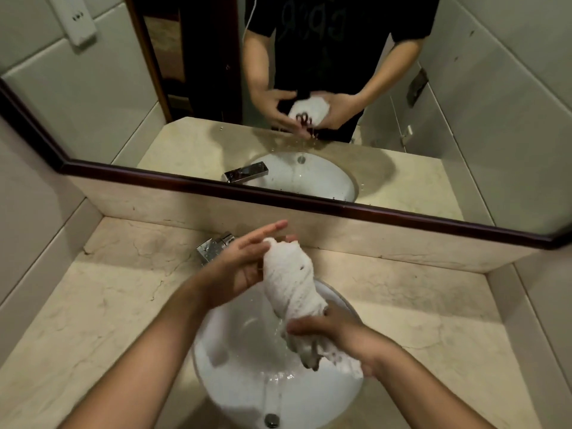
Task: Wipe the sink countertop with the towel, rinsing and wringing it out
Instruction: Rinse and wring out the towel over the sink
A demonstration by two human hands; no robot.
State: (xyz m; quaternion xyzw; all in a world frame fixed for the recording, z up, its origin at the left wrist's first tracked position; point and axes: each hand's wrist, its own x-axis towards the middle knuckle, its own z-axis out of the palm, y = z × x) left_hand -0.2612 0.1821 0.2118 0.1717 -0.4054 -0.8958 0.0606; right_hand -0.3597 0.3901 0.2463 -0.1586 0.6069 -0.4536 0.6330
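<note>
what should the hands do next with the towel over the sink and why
Probably close the left hand around the upper end and twist again. The towel is twisted, the right hand grips its lower end, and water runs into the sink, but the left fingers lie straight against it.

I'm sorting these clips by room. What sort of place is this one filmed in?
Most likely a bathroom or washroom. A white sink basin is set into a marble countertop, with a chrome faucet behind it, and a framed wall mirror above tiled walls.
</note>
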